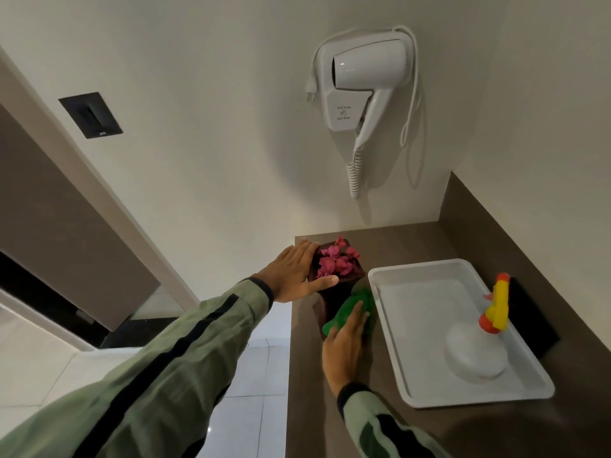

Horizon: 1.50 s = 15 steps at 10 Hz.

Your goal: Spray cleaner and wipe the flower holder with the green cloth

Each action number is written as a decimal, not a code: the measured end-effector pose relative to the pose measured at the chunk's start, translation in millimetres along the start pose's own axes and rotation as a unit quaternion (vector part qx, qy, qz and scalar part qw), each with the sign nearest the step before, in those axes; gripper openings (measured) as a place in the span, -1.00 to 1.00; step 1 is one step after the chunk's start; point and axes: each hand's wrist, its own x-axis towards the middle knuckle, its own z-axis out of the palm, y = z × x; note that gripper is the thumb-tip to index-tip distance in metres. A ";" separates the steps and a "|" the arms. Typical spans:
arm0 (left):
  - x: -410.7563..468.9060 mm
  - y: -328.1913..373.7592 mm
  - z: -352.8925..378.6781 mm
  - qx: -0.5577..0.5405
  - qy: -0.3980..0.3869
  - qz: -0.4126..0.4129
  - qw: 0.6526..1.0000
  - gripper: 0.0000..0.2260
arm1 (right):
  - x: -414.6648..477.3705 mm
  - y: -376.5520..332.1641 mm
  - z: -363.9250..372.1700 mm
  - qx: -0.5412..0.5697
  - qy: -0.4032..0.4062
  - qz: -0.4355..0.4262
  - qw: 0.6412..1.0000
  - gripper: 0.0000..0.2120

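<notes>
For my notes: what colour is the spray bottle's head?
Yellow with orange parts, seen in the head view.

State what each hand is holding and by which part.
The left hand grips the dark flower holder by its top rim and left side. The right hand presses the green cloth flat against the holder's front face.

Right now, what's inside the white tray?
The white plastic tray holds a clear spray bottle with a yellow and orange trigger head, standing near its right side. The rest of the tray floor looks bare. The patch under the bottle is hidden.
</notes>
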 end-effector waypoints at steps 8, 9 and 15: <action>-80.2 128.0 102.3 -0.675 0.075 -0.175 0.713 -0.58 | 15.2 60.1 -153.7 0.441 -0.119 0.140 0.879 -0.73; -50.2 150.0 113.0 -0.601 0.088 -0.163 0.777 -0.66 | 26.2 78.0 -165.9 0.195 -0.001 -0.003 0.981 -0.66; -36.4 126.8 -13.9 0.129 0.364 0.085 0.919 -0.54 | 70.8 -30.1 -202.0 -0.290 0.024 -0.241 0.926 -0.62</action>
